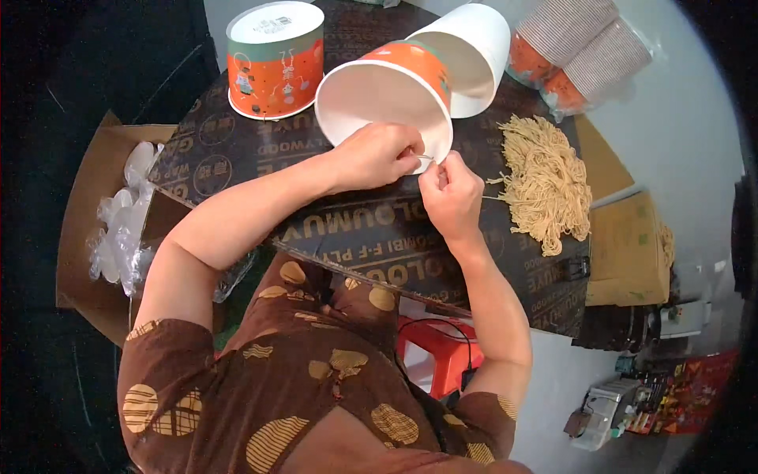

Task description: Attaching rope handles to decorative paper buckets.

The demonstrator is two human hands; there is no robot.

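Observation:
A white-lined paper bucket (379, 99) with an orange and green outside lies tilted on the table, its mouth toward me. My left hand (379, 156) is closed at the lower part of the mouth. A thin pale piece, too small to name, shows at its fingertips. Against the bucket's lower right rim, my right hand (454, 189) is closed in a pinch. What lies deeper inside both sets of fingers is hidden. To the right of my right hand lies a loose heap of beige cords (545, 182), with a few strands straying toward that hand.
An upside-down orange bucket (276, 75) stands back left. Behind the tilted bucket lies another white bucket (482, 47). Wrapped stacks of buckets (580, 51) are at the far right. An open carton with plastic-wrapped white discs (122, 225) borders the dark printed table (347, 229) on the left.

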